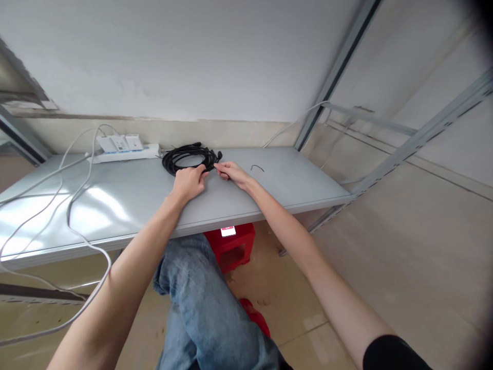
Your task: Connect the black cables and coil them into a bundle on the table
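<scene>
A coil of black cable (pixel 185 150) lies on the grey shelf (pixel 254 192) near the wall, with plug ends showing at its top and right. My left hand (pixel 189 183) is closed on the near side of the coil, fingers curled by its lower right edge. From the right, my right hand (pixel 233 173) meets the coil's edge in a pinch, thumb and forefinger together. What sits between those fingertips is too small to make out. A short, bent black tie (pixel 257 167) lies apart, to the right of my right hand.
A white power strip (pixel 127 154) with several white adapters (pixel 120 143) stands at the back left. Loose grey-white cords (pixel 69 216) loop over the left side and hang past the front edge. Metal posts (pixel 335 77) frame the shelf. A phone (pixel 228 232) lies on a red stool (pixel 234 252) below.
</scene>
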`<action>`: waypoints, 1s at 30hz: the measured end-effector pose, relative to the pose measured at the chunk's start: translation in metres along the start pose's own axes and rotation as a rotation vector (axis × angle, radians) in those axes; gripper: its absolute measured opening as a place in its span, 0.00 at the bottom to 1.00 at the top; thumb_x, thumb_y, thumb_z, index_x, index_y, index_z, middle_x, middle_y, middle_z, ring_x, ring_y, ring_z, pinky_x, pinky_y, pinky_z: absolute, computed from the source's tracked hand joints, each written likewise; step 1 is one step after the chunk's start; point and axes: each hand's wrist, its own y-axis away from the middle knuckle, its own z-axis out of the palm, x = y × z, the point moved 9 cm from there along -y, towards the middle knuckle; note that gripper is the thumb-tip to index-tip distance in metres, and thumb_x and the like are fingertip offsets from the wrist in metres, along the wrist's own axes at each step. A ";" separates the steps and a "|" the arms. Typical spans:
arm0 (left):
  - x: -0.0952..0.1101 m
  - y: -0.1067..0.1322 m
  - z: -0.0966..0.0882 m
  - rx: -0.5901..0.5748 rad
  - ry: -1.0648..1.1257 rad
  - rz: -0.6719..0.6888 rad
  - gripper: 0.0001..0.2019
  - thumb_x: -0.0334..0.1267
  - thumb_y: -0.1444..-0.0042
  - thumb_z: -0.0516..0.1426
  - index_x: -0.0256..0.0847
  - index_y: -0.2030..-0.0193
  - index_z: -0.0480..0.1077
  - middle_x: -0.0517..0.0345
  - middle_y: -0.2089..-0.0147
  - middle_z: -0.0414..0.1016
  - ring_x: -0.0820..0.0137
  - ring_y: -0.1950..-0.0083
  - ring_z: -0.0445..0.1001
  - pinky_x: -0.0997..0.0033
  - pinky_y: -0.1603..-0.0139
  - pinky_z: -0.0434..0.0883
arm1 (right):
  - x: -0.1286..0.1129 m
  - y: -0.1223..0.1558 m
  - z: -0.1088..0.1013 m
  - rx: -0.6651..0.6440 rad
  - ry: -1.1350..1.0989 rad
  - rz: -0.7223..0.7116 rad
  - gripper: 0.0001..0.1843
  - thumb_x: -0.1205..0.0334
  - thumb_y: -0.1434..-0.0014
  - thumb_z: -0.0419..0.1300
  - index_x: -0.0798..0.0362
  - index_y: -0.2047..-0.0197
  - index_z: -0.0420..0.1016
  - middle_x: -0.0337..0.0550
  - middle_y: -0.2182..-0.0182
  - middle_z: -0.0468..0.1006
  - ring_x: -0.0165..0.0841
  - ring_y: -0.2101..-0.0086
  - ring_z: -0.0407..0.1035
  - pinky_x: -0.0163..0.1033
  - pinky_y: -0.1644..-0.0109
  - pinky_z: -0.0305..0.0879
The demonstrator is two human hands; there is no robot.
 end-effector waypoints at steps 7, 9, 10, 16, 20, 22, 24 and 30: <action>0.000 0.000 0.001 -0.004 -0.010 -0.005 0.20 0.47 0.31 0.45 0.43 0.47 0.75 0.41 0.57 0.83 0.48 0.51 0.81 0.59 0.57 0.67 | -0.004 0.000 -0.002 0.034 -0.009 -0.016 0.27 0.38 0.42 0.70 0.53 0.72 0.70 0.37 0.77 0.73 0.27 0.74 0.64 0.32 0.68 0.59; 0.000 0.000 0.001 -0.005 -0.016 0.000 0.20 0.47 0.31 0.45 0.43 0.47 0.75 0.41 0.57 0.83 0.48 0.51 0.81 0.59 0.57 0.67 | -0.002 0.000 -0.002 0.041 -0.023 -0.002 0.26 0.39 0.42 0.70 0.53 0.71 0.71 0.35 0.78 0.71 0.26 0.75 0.62 0.32 0.69 0.58; 0.000 0.000 0.000 -0.004 -0.017 0.001 0.20 0.47 0.31 0.45 0.43 0.47 0.75 0.41 0.57 0.84 0.48 0.51 0.81 0.59 0.57 0.67 | -0.001 -0.001 -0.003 0.044 -0.030 0.009 0.26 0.38 0.40 0.69 0.53 0.71 0.71 0.33 0.80 0.68 0.26 0.77 0.59 0.33 0.71 0.56; 0.001 0.000 -0.001 0.006 -0.014 0.010 0.20 0.47 0.30 0.45 0.43 0.47 0.75 0.42 0.57 0.84 0.48 0.52 0.81 0.59 0.58 0.66 | 0.005 0.001 -0.002 0.012 -0.069 0.070 0.30 0.34 0.33 0.59 0.51 0.74 0.67 0.26 0.86 0.49 0.25 0.82 0.43 0.34 0.77 0.44; 0.001 0.000 -0.001 0.005 -0.011 0.004 0.20 0.47 0.30 0.45 0.43 0.47 0.75 0.42 0.57 0.84 0.48 0.52 0.81 0.59 0.57 0.66 | -0.001 0.003 0.005 -0.049 -0.060 0.049 0.28 0.37 0.36 0.65 0.52 0.73 0.68 0.33 0.83 0.66 0.24 0.81 0.54 0.33 0.78 0.46; 0.000 0.000 -0.001 0.005 -0.005 0.004 0.20 0.47 0.30 0.45 0.43 0.47 0.75 0.42 0.57 0.83 0.48 0.52 0.81 0.59 0.57 0.66 | -0.004 0.003 0.005 -0.047 -0.062 0.022 0.26 0.40 0.38 0.67 0.53 0.72 0.70 0.38 0.77 0.75 0.24 0.78 0.63 0.32 0.77 0.48; 0.000 0.000 -0.001 0.008 -0.002 0.005 0.20 0.47 0.31 0.45 0.43 0.48 0.75 0.41 0.57 0.83 0.48 0.52 0.80 0.59 0.57 0.66 | -0.003 0.002 0.005 -0.041 -0.076 0.017 0.24 0.42 0.40 0.70 0.54 0.70 0.72 0.42 0.73 0.80 0.26 0.75 0.69 0.31 0.77 0.51; -0.001 0.000 -0.001 0.030 -0.002 0.012 0.20 0.47 0.30 0.45 0.42 0.49 0.75 0.41 0.58 0.83 0.48 0.53 0.81 0.59 0.58 0.65 | 0.004 0.001 0.000 -0.001 -0.148 0.074 0.24 0.40 0.37 0.67 0.55 0.66 0.74 0.36 0.79 0.74 0.25 0.78 0.65 0.30 0.74 0.57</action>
